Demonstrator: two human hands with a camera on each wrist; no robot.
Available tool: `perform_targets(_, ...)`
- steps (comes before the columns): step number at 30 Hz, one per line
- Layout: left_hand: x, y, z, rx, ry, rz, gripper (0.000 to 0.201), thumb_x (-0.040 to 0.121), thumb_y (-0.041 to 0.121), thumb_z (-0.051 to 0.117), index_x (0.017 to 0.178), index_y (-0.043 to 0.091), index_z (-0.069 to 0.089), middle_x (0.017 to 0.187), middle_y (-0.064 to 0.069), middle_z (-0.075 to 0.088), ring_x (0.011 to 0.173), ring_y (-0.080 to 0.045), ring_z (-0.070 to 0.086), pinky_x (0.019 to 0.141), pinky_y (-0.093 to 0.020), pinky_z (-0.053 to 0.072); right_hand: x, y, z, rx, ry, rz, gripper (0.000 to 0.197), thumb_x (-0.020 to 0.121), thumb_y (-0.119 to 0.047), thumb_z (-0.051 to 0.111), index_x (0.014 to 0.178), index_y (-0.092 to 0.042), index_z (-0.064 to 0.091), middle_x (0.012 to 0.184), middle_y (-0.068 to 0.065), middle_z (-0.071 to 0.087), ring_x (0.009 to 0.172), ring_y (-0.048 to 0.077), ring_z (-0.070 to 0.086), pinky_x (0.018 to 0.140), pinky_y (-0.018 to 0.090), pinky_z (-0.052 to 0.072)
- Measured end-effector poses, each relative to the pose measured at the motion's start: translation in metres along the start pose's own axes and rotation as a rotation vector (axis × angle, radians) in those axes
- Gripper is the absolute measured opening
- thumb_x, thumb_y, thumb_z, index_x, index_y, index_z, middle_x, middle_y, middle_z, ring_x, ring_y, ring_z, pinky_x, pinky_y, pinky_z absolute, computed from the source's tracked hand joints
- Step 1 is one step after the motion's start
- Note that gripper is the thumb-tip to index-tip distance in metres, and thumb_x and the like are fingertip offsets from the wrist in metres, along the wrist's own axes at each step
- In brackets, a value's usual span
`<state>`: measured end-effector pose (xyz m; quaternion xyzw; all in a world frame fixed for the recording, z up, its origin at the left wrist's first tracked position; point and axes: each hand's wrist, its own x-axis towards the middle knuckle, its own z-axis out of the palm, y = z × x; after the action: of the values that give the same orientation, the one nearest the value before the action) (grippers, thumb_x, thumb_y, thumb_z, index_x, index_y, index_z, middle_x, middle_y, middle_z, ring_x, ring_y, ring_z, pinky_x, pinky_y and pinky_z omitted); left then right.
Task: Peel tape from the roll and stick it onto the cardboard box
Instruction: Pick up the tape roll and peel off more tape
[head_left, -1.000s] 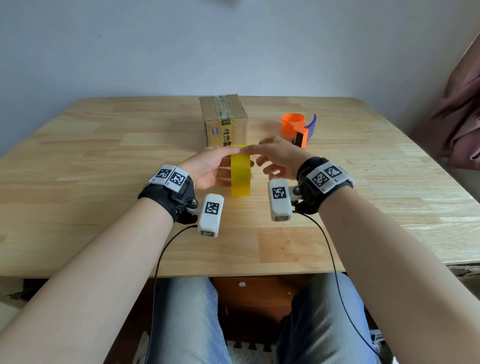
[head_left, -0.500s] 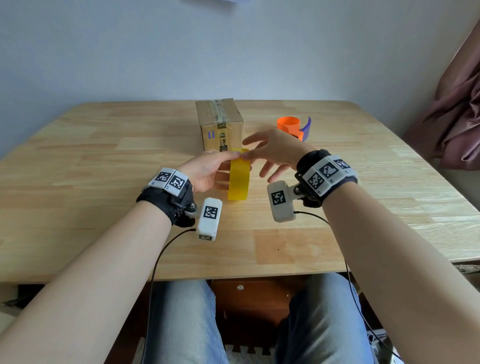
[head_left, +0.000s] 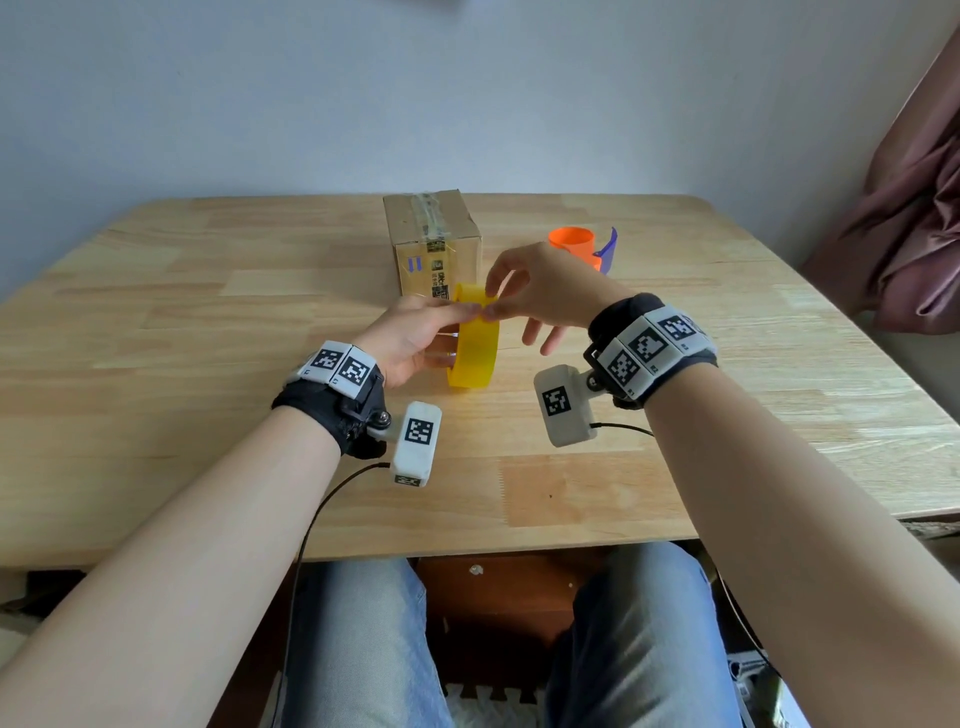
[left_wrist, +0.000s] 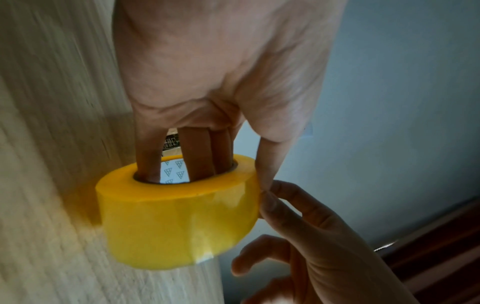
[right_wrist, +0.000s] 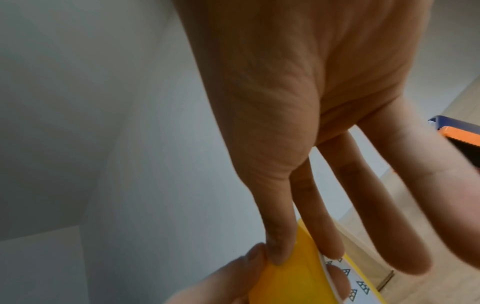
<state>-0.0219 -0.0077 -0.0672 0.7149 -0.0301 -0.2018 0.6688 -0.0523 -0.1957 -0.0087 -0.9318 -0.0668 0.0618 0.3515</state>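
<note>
A yellow tape roll (head_left: 471, 345) stands on edge on the wooden table (head_left: 208, 364), just in front of the cardboard box (head_left: 430, 236). My left hand (head_left: 448, 332) grips it, with fingers (left_wrist: 197, 152) through the core and the thumb on the outer rim. My right hand (head_left: 497, 304) hovers to the right of the roll. Its thumb tip (right_wrist: 278, 246) touches the roll's top surface (right_wrist: 293, 277) beside my left thumb, and its other fingers are spread and hold nothing. No loose tape end shows. The box top carries a strip of clear tape.
An orange tape dispenser (head_left: 574, 243) with a blue blade guard stands right of the box, behind my right hand. A dark red curtain (head_left: 914, 223) hangs at the right. The table's near edge (head_left: 467, 545) lies above my knees.
My right hand has lifted and spread its fingers, and its thumb tip now rests on the roll's top. The left hand and the roll have barely moved.
</note>
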Motion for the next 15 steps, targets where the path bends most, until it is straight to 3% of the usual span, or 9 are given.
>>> perform_targets(4, 0.0039, 0.0015, 0.0024, -0.024, 0.031, -0.006, 0.044, 0.089, 0.027, 0.075, 0.126, 0.004, 0.065, 0.120, -0.018, 0.074, 0.106, -0.033, 0.073, 0.080, -0.042, 0.060, 0.0006, -0.0012, 0.0019, -0.044, 0.065, -0.031, 0.016, 0.090, -0.027, 0.077, 0.101, -0.017, 0.073, 0.098, 0.002, 0.073, 0.062, 0.019, 0.076, 0.050, 0.040, 0.064)
perform_targets(15, 0.0057, 0.0023, 0.0046, -0.019, 0.036, -0.004, 0.042, 0.088, 0.028, 0.076, 0.123, 0.006, 0.068, 0.115, -0.014, 0.075, 0.093, -0.026, 0.074, 0.068, -0.034, 0.059, -0.0016, 0.0035, -0.0001, -0.109, 0.092, -0.053, 0.015, 0.087, -0.030, 0.080, 0.094, -0.018, 0.077, 0.083, 0.002, 0.074, 0.062, 0.014, 0.076, 0.049, 0.036, 0.063)
